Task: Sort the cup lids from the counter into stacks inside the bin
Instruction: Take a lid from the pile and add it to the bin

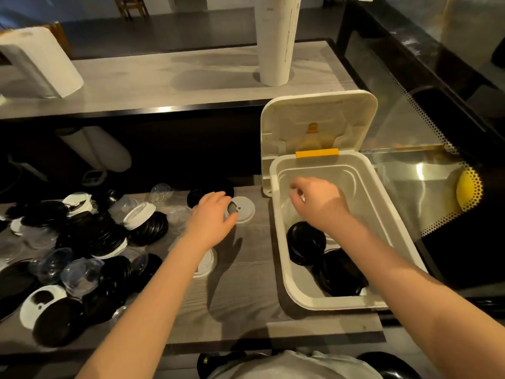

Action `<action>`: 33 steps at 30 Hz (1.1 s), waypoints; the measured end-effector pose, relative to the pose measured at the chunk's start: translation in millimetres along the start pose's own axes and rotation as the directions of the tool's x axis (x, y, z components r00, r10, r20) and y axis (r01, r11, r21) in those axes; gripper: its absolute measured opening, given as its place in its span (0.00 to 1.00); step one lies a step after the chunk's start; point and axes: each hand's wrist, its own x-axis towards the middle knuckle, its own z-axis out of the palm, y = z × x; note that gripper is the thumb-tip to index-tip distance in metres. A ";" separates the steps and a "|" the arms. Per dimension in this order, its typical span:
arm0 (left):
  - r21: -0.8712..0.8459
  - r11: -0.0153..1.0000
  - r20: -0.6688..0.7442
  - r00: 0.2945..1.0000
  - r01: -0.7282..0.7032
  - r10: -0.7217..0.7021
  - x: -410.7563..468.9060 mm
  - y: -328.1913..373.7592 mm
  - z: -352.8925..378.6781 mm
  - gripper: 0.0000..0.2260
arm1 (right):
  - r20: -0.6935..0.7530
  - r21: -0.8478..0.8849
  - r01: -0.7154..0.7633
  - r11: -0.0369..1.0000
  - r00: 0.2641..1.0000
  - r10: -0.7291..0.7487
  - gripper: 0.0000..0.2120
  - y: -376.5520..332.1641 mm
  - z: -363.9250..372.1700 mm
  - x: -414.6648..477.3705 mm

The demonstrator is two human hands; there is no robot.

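Currently logged from my remote feed, all placed relative to the bin (277, 228).

1. Bin: white, lid (319, 116) swung open and standing upright at its far side, yellow latch (317, 153) on the far rim. It sits at the right end of the grey counter (246, 296).
2. Inside the bin, near end: two stacks of black lids, one (306, 243) against the left wall and one (338, 272) in the near right corner, just beside each other.
3. Right hand (319, 203): above the far half of the bin, palm down, fingers curled loosely downward. Something clear seems to show under the fingertips; I cannot tell whether the hand has hold of anything.
4. Left hand (211, 214): outside the bin, just left of its left wall. Thumb and fingers are closed on the left edge of a white lid (244, 207) that lies on the counter close to the bin.
5. Second white lid (205, 265): left of the bin, partly hidden under the left forearm.
6. Single black lid (196, 196): beyond the left hand, toward the counter's far edge.
7. Loose pile of lids (90, 236): well left of the bin, black, white and clear ones mixed and overlapping.
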 end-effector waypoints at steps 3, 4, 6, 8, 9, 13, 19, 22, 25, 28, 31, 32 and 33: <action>0.035 0.993 0.142 0.983 0.114 -0.118 -0.2 -37.5 -2.1 0.25 | -0.191 0.085 0.165 0.983 0.971 -0.147 0.11 -39.2 -6.0 10.5; 0.048 0.987 0.209 0.964 0.156 -0.162 -0.6 -47.9 -1.0 0.26 | -0.187 0.079 0.217 0.973 0.962 -0.200 0.11 -53.2 -4.3 13.7; 0.087 0.971 0.340 0.910 0.222 -0.238 -2.9 -63.4 5.0 0.30 | -0.141 0.061 0.273 0.960 0.955 -0.262 0.12 -79.2 6.3 24.1; 0.145 0.956 0.434 0.852 0.256 -0.293 -7.3 -73.8 16.2 0.32 | -0.049 0.052 0.252 0.966 0.967 -0.249 0.13 -98.0 25.1 39.3; 0.170 0.952 0.475 0.826 0.254 -0.305 -10.0 -77.7 23.1 0.32 | 0.022 0.050 0.217 0.975 0.976 -0.219 0.14 -103.3 37.8 47.3; 0.185 0.963 0.504 0.823 0.195 -0.263 -16.7 -97.9 52.9 0.33 | 0.256 -0.002 0.041 0.999 0.966 -0.039 0.17 -104.8 89.3 69.3; 0.115 0.990 0.446 0.887 0.076 -0.120 -16.4 -108.9 61.8 0.29 | 0.463 0.007 -0.196 0.981 0.870 0.171 0.32 -90.6 147.5 79.8; 0.027 0.995 0.397 0.912 0.100 -0.103 -15.9 -114.2 58.9 0.32 | 0.424 0.016 -0.258 0.966 0.876 0.227 0.42 -85.5 165.0 84.4; -0.077 0.982 0.348 0.928 0.171 -0.134 -11.9 -114.4 45.1 0.35 | 0.446 0.009 -0.272 0.962 0.862 0.239 0.44 -83.6 175.2 87.6; -0.196 0.943 0.304 0.931 0.269 -0.202 -7.5 -113.5 32.9 0.38 | 0.350 -0.027 -0.244 0.969 0.906 0.238 0.40 -80.4 182.2 88.5; -0.353 0.877 0.260 0.935 0.325 -0.242 -4.5 -114.9 29.7 0.36 | 0.252 0.014 -0.273 0.962 0.932 0.260 0.39 -82.2 177.1 87.4; -0.388 0.859 0.248 0.935 0.334 -0.252 -4.0 -115.3 28.8 0.36 | 0.228 0.065 -0.302 0.951 0.932 0.280 0.39 -83.6 174.6 86.8; -0.418 0.841 0.233 0.935 0.344 -0.267 -3.1 -116.2 28.5 0.36 | 0.195 0.148 -0.338 0.929 0.931 0.308 0.39 -87.1 171.7 84.9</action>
